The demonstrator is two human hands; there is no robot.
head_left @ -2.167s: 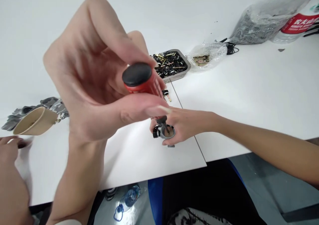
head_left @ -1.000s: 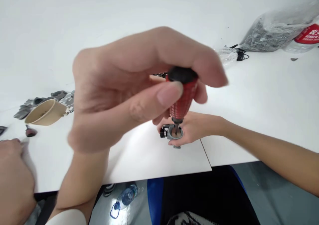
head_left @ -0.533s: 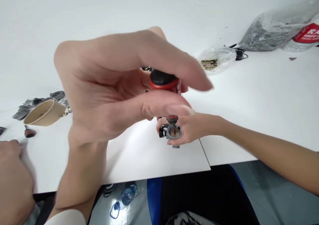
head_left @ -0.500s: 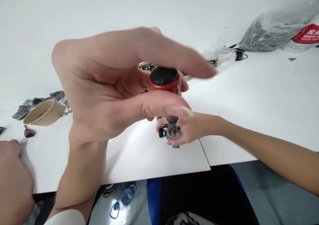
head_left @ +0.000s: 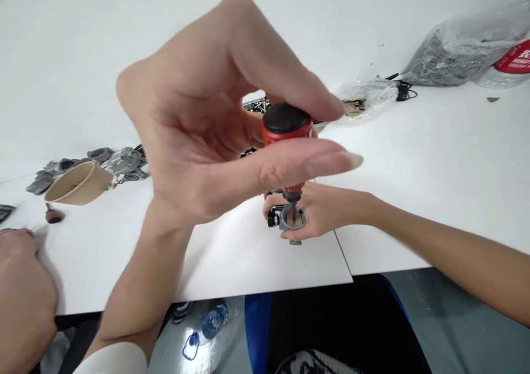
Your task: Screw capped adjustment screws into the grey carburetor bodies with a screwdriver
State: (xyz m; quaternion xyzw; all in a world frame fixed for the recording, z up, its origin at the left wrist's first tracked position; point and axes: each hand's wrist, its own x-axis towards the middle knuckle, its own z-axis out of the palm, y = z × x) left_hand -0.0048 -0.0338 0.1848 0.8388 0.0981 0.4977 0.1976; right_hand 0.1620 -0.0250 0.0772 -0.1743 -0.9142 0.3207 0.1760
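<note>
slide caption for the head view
Left hand holds a screwdriver down into a gray part gripped by the right hand.

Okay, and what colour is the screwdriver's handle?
The handle is red, with a black end cap; it shows best in the head view.

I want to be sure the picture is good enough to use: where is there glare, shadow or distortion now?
Head view: glare on the floor near the bottle; soft shadow on the table beside the left forearm; the left hand looks oversized, close to the lens; the bag looks smeared toward the corner.
</note>
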